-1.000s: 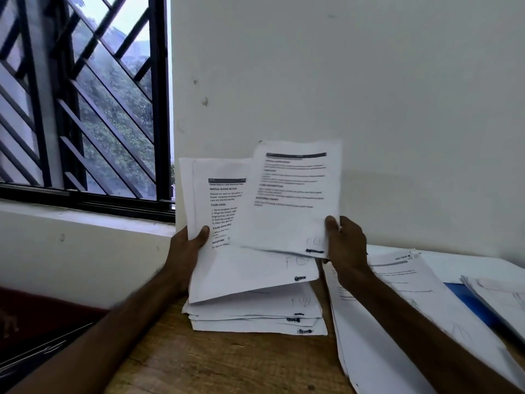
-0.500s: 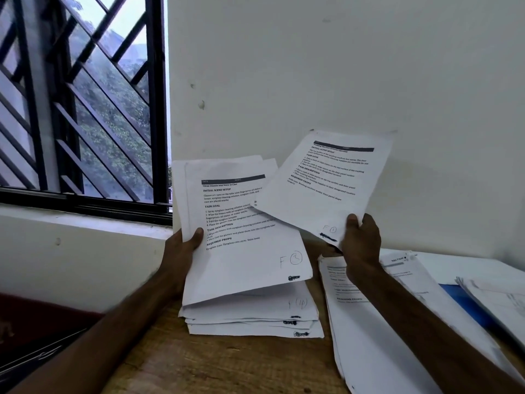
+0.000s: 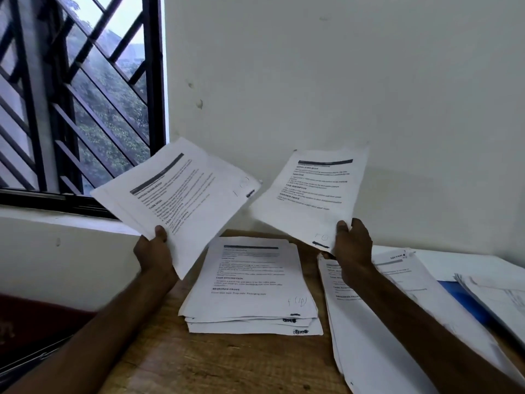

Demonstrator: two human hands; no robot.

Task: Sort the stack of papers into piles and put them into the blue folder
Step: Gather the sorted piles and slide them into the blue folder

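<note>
My left hand grips a few printed sheets by their lower edge and holds them tilted in the air at the left. A single printed sheet is pinched at its bottom corner by my right hand, raised above the table. Below and between the hands a stack of papers lies on the wooden table. A second pile of papers lies at the right under my right forearm. The blue folder shows as a strip further right, mostly covered by paper.
Another pile of sheets overlaps the folder at the right edge. A white wall stands close behind the table. A barred window and its sill are at the left. The table's left edge drops to a dark red surface.
My left hand has lifted its sheets off the stack and swung them up to the left. My right hand has carried its single sheet further right. The stack now lies uncovered.
</note>
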